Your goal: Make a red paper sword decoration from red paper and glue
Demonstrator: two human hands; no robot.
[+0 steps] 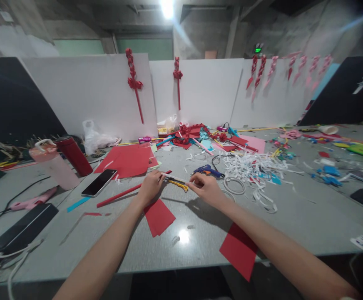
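Observation:
A thin white strip (175,178) is stretched between my two hands above the grey table. My left hand (151,186) pinches its left end, and my right hand (207,188) has its fingers closed at the right end. Whether the strip is paper or tape I cannot tell. Just beneath it lies a tool with a yellow handle (181,186), partly hidden. A red paper stick (119,196) passes behind my left hand. Red paper pieces (159,217) rest below that hand, and another red sheet (240,250) overhangs the front edge under my right forearm. Beyond my right hand is a blue glue gun (207,170).
A phone (99,182), a pink bottle (55,166) and a red flask (74,156) stand or lie at left, near a black box (22,229) with cables. Shredded white paper (253,166) is heaped at right. Large red sheets (125,160) lie behind; red ornaments hang on the white panel (200,91).

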